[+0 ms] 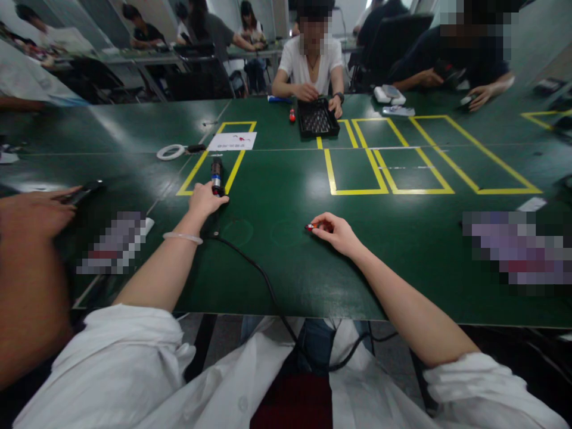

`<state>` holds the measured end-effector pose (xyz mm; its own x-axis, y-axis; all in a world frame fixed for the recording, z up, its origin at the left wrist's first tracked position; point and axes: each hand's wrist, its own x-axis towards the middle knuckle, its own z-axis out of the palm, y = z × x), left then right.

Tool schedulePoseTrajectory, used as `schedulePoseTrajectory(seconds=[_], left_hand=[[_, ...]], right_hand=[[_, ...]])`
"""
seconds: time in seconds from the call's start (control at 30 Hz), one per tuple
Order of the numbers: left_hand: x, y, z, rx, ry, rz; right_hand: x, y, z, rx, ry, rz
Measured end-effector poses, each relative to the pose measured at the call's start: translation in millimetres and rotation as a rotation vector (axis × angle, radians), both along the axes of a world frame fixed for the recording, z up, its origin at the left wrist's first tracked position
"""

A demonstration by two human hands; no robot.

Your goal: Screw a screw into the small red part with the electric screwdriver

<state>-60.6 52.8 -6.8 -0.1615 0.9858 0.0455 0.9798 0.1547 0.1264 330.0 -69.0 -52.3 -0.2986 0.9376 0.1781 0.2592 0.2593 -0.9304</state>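
Observation:
My left hand (206, 201), with a pale bangle at the wrist, is closed around the near end of a dark cylindrical tool (217, 171) with a blue and silver band. The tool lies within a yellow-taped outline (236, 170) on the green table. A black cord (250, 259) runs from beneath my left wrist over the table edge to my lap. Between the thumb and fingers of my right hand (333, 232) is a small red and black piece (310, 227), held just over the tabletop. Its exact kind is too small to make out.
A printed sheet (232, 141) and a white coiled cable (170, 152) lie beyond the tool. Opposite, a person works over a black tray (319, 119) of small parts, beside a red object (292, 115). Another person's hand (40, 208) reaches in from the left. Yellow tape outlines (357, 192) mark the table.

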Motion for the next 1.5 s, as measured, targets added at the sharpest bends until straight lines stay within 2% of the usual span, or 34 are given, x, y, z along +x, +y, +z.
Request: schedulePoseTrajectory(seconds=[0.1,0.33,0.43,0.53,0.67,0.9,1.0,1.3,1.5], left_hand=[[43,-26,1.5,0.015,0.039,-0.018],[147,-87,1.7,0.006,0.025,-0.318],[181,-108,4.0,-0.011,0.025,-0.425],[203,-124,6.2,-0.034,0.030,-0.513],[215,-136,4.2,-0.015,0.033,-0.568],[210,-135,-4.5,0.052,0.009,-0.615],[209,-135,-5.8,0.083,0.009,-0.614],[209,-136,-6.6,0.098,-0.005,-0.608],[209,-136,-7.4,0.114,-0.013,-0.606]], right_hand=[[0,1,-0.5,-0.016,0.011,0.001],[-1,0,-2.7,-0.027,0.169,-0.013],[0,-1,-0.8,-0.001,0.126,-0.031],[3,-1,1.1,0.025,0.085,-0.057],[5,-1,0.8,0.041,0.026,-0.037],[6,-5,3.6,0.187,-0.150,0.056],[8,-6,5.9,0.201,-0.193,0.067],[9,-6,5.9,0.229,-0.229,0.047],[7,-10,14.3,0.221,-0.236,-0.038]])
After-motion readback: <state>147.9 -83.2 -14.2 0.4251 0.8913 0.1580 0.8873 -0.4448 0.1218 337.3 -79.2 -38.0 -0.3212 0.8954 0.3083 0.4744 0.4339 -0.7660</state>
